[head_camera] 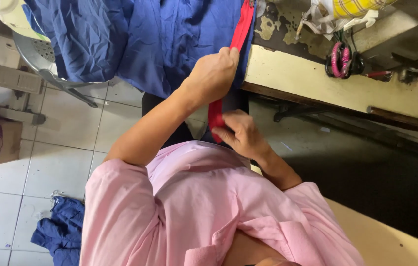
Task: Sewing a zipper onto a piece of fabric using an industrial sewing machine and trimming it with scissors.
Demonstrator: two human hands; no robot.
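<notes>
Fabric fills my view: a narrow red strip (238,34) runs along crumpled blue cloth (159,39) draped over the worn, chipped table edge (317,83). I see my left hand (212,74) clenched on the strip higher up, and my right hand (241,134) pinching its lower end. Pink-handled scissors (340,60) lie well apart.

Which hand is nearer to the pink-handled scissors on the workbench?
The right hand, though not by much. It holds the red strip low, left of the scissors. The left hand grips the strip higher, further left.
</notes>
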